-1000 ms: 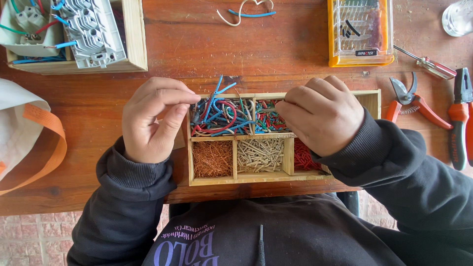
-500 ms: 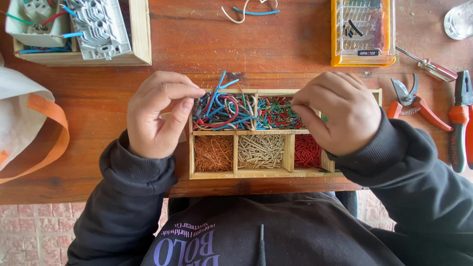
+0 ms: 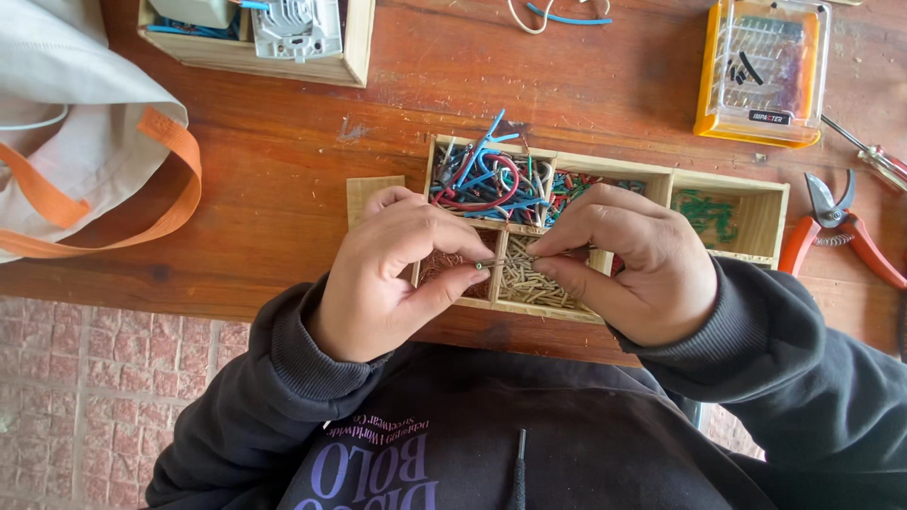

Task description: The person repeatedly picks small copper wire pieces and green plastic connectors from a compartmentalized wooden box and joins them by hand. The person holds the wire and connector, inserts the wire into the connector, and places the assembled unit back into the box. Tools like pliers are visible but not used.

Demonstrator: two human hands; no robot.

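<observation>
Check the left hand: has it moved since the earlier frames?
Yes. The left hand has shifted rightward from the wooden tray's left edge to over its lower compartments, meeting the right hand on a small wire piece.

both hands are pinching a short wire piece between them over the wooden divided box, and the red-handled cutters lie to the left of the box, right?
Not quite: the head view shows the red-handled cutters lying right of the wooden divided box, not left. The left hand and right hand do pinch the short wire piece.
</observation>
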